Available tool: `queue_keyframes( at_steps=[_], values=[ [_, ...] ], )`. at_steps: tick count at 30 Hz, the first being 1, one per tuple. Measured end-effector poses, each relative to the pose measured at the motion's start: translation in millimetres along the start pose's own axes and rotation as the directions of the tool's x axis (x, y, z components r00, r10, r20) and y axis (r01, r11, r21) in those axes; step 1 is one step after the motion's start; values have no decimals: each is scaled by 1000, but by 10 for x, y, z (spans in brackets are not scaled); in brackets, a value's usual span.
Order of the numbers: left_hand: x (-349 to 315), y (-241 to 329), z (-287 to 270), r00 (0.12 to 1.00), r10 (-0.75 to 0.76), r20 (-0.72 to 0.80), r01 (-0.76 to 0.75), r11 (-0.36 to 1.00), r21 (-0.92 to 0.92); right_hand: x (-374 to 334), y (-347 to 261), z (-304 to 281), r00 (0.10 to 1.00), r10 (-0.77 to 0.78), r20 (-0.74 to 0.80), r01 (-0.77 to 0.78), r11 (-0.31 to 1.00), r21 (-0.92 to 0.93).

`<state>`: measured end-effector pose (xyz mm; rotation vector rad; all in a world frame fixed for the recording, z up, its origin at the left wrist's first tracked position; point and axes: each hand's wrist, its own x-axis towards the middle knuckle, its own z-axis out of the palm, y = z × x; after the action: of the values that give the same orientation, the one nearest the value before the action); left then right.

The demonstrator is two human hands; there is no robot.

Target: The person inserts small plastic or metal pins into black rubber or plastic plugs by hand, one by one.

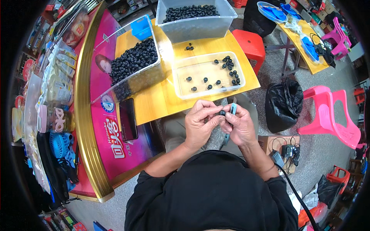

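In front of my body, my left hand [199, 122] pinches a small round black part [222, 112] between thumb and fingertips. My right hand [243, 126] meets it from the other side, its fingers closed and touching the same part. A slim light-blue tool [233, 108] runs through my right hand, sticking out above the fingers and below the palm; its kind is not clear. Just beyond my hands, a shallow clear tray [181, 91] stands on the yellow table [154, 102], with several similar black parts [230, 65] scattered in it, mostly at its right end.
Left of the tray, a clear bin [152, 75] is heaped with black parts; a larger bin [192, 32] behind holds more. A blue box [141, 27] sits at the far left. Red stool [249, 46], black bag [283, 104] and pink chair [322, 115] stand rightward. A dark phone [128, 119] lies left.
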<state>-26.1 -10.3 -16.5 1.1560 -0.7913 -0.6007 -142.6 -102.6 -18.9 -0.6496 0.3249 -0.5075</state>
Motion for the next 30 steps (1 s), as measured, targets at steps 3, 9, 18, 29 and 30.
queue_keyframes(
  at_steps=[3,9,18,29,30],
  values=[
    [-44,16,0,996,93,-17,-92,995,48,-5,26,9,999,31,-5,-31,999,28],
    [-106,8,-1,992,124,21,-125,985,118,-41,50,50,998,67,-16,-67,998,15],
    [-104,126,-70,978,195,74,-209,927,311,-104,15,141,998,12,-69,-28,974,-227],
    [-164,72,-174,975,206,82,-222,927,302,-155,-26,235,996,-48,-79,-1,848,-530],
    [-167,81,-188,975,209,79,-223,927,301,-161,-30,222,997,-4,-73,-31,877,-479]
  ],
)
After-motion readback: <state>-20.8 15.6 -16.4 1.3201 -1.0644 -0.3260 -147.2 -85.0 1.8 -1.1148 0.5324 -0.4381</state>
